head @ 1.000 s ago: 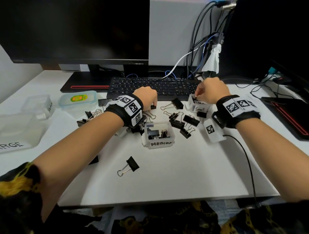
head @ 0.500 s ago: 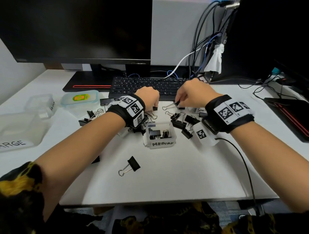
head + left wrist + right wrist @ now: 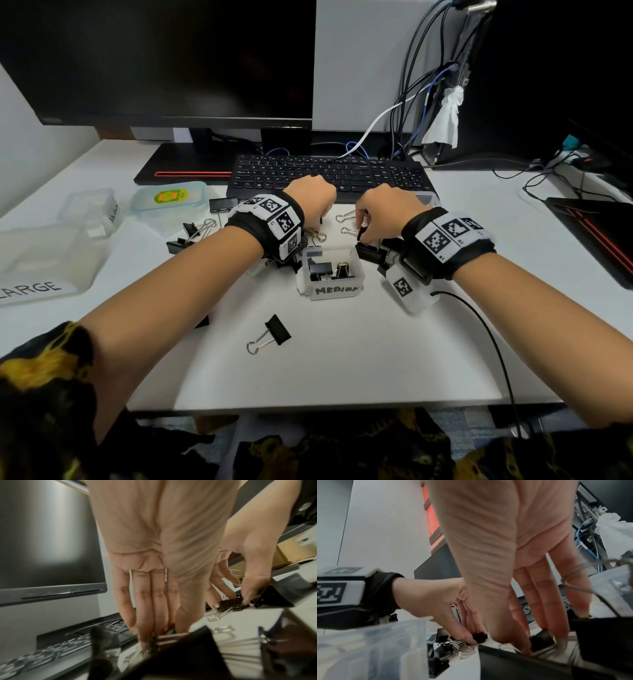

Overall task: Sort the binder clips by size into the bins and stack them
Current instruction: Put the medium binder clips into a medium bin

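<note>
Black binder clips lie scattered on the white desk (image 3: pixel 342 370) behind the small bin labelled MEDIUM (image 3: pixel 330 289), which holds a few clips. My left hand (image 3: pixel 315 205) reaches down behind that bin; in the right wrist view its thumb and fingers pinch a small black clip (image 3: pixel 479 637). My right hand (image 3: pixel 380 216) is close beside it, pinching another black clip (image 3: pixel 541 639) between thumb and fingers, also seen as the clip (image 3: pixel 231 603). A lone clip (image 3: pixel 270 334) lies nearer me. The small bin (image 3: pixel 426 198) is mostly hidden behind my right hand.
A clear bin labelled LARGE (image 3: pixel 44 260), a smaller clear box (image 3: pixel 92 212) and a lidded container (image 3: pixel 168 200) stand at the left. A keyboard (image 3: pixel 329 173) and monitor sit behind the clips. A black cable (image 3: pixel 493 346) trails from my right wrist.
My right hand left the small bin, moved left to the clips behind the medium bin and took hold of one. The left hand stayed almost in place.
</note>
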The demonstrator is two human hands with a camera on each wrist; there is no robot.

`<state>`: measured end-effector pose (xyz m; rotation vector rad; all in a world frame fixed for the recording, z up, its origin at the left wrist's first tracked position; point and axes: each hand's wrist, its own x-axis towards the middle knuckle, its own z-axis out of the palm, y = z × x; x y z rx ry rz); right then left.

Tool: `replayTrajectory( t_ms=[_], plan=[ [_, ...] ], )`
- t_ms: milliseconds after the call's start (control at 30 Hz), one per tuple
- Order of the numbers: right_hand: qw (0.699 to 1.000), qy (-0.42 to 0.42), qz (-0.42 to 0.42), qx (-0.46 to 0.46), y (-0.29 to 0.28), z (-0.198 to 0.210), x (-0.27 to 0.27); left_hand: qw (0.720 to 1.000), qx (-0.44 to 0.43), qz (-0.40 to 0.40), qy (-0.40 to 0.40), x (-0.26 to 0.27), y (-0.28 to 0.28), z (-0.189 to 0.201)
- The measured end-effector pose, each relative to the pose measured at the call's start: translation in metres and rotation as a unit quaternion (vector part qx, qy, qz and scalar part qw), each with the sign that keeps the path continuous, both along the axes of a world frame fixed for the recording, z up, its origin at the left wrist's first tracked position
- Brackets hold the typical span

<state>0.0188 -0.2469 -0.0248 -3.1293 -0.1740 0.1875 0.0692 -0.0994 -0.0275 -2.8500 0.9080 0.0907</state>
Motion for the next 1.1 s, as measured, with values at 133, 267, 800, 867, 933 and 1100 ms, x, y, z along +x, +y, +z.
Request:
replayTrajectory(
  t_ms=[133,267,800,867,933,1100],
  plan=[
    [1.0,-0.007,-0.013,-0.01,0.0,-0.003,-0.002,1.0,0.015,-0.011,0.001,-0.005,-0.002,0.001],
    [0.999,-0.026,-0.023,-0.008,0.002,-0.003,-0.004,0.999,0.029,-0.03,-0.013,-0.007,0.0,0.003],
    [0.997,0.025,-0.002,0.074,-0.002,-0.004,-0.005,0.936,-0.352,-0.025,-0.001,-0.03,0.043,0.007],
    [0.997,0.025,-0.003,0.076,-0.002,-0.003,-0.006,0.921,-0.389,-0.029,0.005,-0.039,0.047,0.009],
    [0.997,0.014,0.0,0.072,-0.002,-0.003,-0.007,0.909,-0.415,-0.031,0.012,-0.048,0.05,0.01],
    [0.998,-0.003,-0.008,0.065,-0.005,-0.005,-0.01,0.902,-0.43,-0.027,0.032,-0.068,0.056,0.009]
  ],
)
